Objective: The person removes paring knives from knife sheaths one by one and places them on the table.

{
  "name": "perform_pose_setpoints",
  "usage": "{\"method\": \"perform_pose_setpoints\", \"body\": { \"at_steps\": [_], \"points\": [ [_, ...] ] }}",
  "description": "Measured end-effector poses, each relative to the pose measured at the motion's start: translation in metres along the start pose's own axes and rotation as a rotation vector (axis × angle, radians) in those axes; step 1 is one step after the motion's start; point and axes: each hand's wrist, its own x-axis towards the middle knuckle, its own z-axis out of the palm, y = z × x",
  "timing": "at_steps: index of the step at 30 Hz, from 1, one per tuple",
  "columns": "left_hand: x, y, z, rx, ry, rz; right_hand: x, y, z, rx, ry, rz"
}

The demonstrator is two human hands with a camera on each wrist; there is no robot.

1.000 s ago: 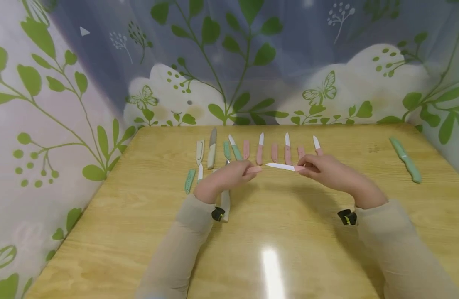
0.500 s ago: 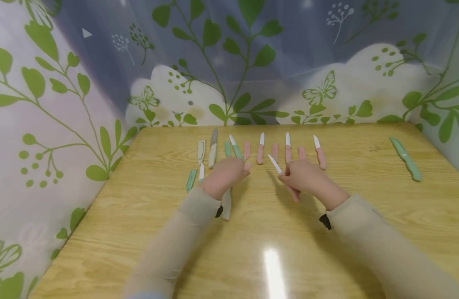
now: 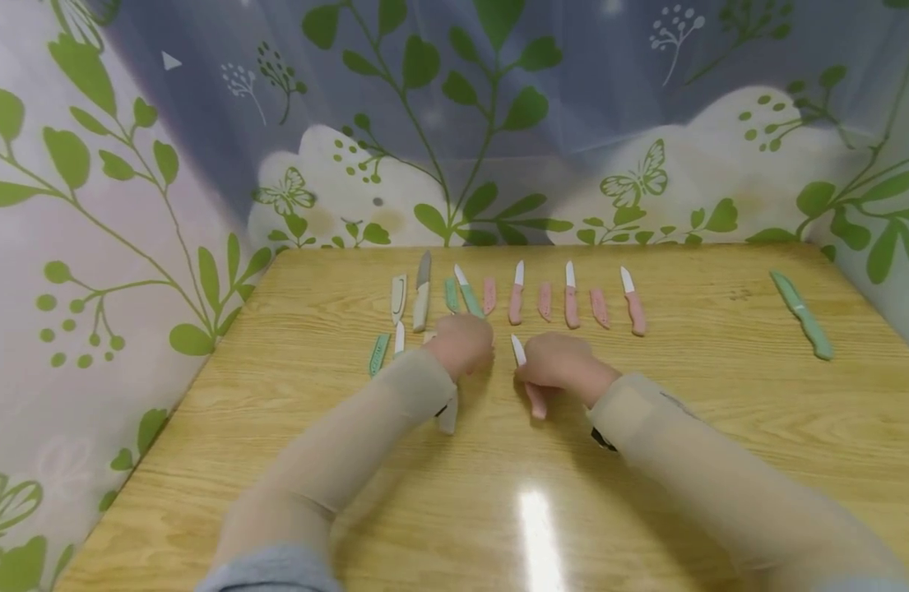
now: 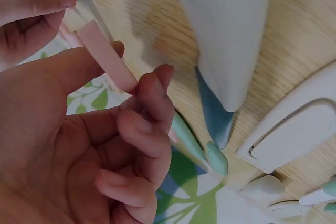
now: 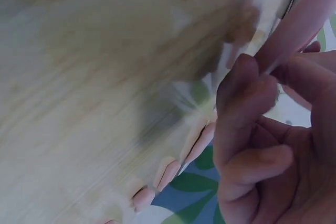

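In the left wrist view my left hand pinches a pink blade sheath between thumb and fingers; the head view hides the sheath behind the hand. My right hand grips a pink-handled paring knife close to where handle meets blade. Its white blade points away, toward the back of the table, and the handle end sticks out below the hand. A small gap separates the two hands. Beneath the left wrist lies a cream-handled knife, partly covered, with a cream sheath near it.
Behind the hands, a row holds a cream knife, a green knife, and pink knives with pink sheaths. A green sheath lies left. A larger green knife lies far right on the wooden table.
The right hand has moved left and nearer with the paring knife, turning its blade from pointing left to pointing away. The left hand, still with the sheath, has shifted slightly and turned.
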Motion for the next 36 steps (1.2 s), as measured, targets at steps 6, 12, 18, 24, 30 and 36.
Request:
{"method": "perform_pose_setpoints", "body": {
  "at_steps": [6, 12, 18, 24, 30, 36],
  "points": [
    [0.004, 0.003, 0.000, 0.026, -0.041, -0.033, 0.006, -0.004, 0.001, -0.031, -0.001, 0.012],
    [0.007, 0.005, -0.001, 0.025, -0.070, -0.059, 0.011, -0.005, 0.004, -0.043, 0.023, 0.038],
    [0.007, 0.009, 0.000, 0.066, -0.073, -0.085, 0.011, -0.004, 0.006, -0.036, 0.039, 0.043],
    [0.009, 0.012, 0.003, 0.099, -0.067, -0.118, 0.011, -0.003, 0.008, -0.007, 0.058, 0.026],
    [0.010, 0.012, 0.003, 0.092, -0.065, -0.113, 0.013, -0.003, 0.008, -0.004, 0.057, 0.028],
    [0.007, 0.009, 0.001, 0.044, -0.066, -0.081, 0.016, -0.003, 0.008, -0.010, 0.053, 0.035]
  ]
}}
